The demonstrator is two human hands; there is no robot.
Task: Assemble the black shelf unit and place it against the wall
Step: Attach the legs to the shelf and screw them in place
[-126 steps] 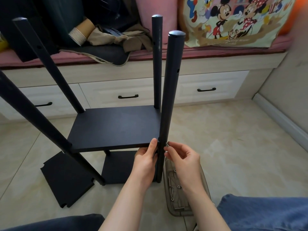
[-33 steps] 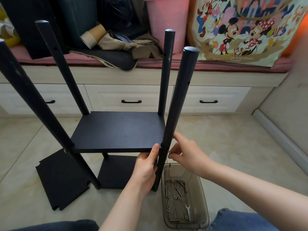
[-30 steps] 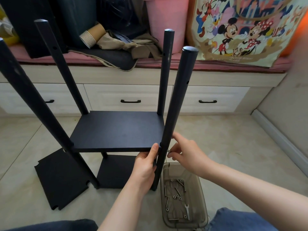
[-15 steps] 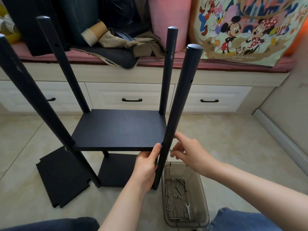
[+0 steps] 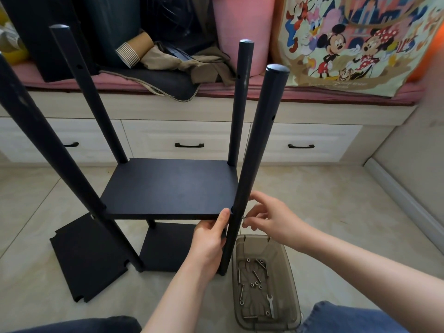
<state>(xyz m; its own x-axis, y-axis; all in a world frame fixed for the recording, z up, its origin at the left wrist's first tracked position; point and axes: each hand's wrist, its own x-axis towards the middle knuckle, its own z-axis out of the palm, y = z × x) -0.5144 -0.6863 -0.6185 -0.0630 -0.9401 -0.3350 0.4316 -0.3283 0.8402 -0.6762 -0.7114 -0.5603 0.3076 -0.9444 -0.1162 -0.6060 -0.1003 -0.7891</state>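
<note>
— While the left hand (image 5: 209, 239) grips, where does the shelf board (image 5: 168, 186) sit?
— Right in that grip: the thumb lies on the front edge at the near right corner, and the other fingers are tucked beneath, out of sight. The board is level, raised among the black poles (image 5: 240, 104), above a lower board (image 5: 165, 248) on the tiled floor (image 5: 324, 200).
— And the right hand (image 5: 271, 219)?
— It's across the near right pole (image 5: 254, 159), thumb and forefinger pinching a small silver screw (image 5: 243, 217) whose tip meets the pole at board height. Its remaining fingers are spread.
— Anything else close?
— A smoky plastic tray (image 5: 281, 258) holding screws and a small spanner (image 5: 271, 306) sits just below that hand, and a loose black panel (image 5: 89, 258) lies flat on the floor to the left
</note>
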